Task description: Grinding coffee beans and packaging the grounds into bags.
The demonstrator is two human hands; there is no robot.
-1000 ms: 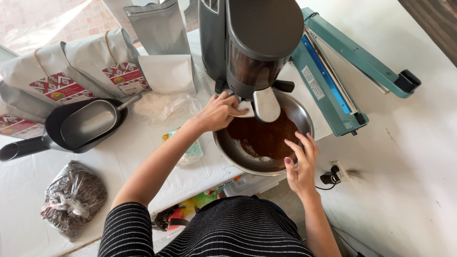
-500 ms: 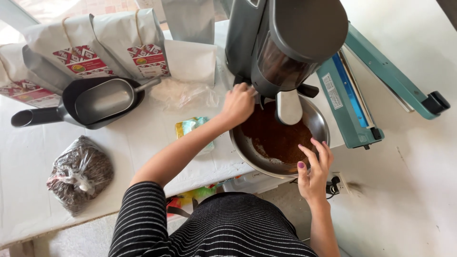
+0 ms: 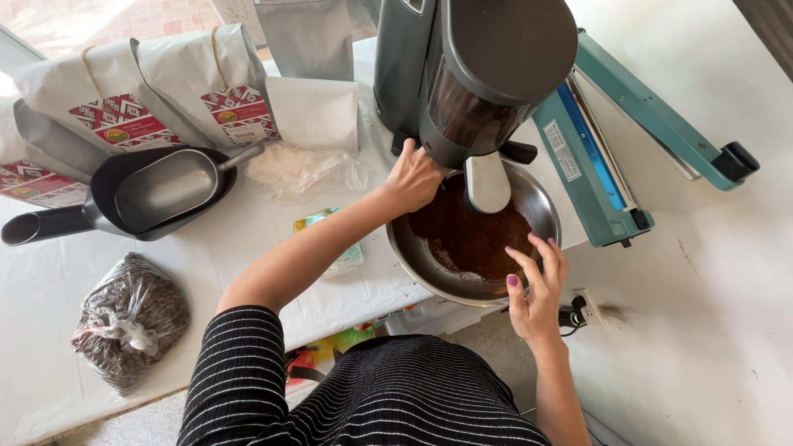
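Fingers of our left hand curl against the base of the grinder, just beside its white spout; whether they pinch a switch there or only press on the body, we cannot tell, since the knuckles hide the tips. Our right hand is loose, fingers spread and grasping nothing, resting at the near rim of the steel bowl.

We take the grinder as our landmark. Directly under its spout sits the bowl, and in it lies a mound of brown ground coffee, heaped toward the spout side. Left of the grinder lie a clear plastic wrapper and a dark tray with a metal scoop; farther left and nearer us, a tied bag of beans. Right of the grinder stands a teal heat sealer. Behind it lean paper pouches.

To do this well, we judge that the bowl should sit centred under the spout so grounds do not spill over the rim, with our right hand steadying the edge rather than tilting it, and our left hand clear of the falling coffee.
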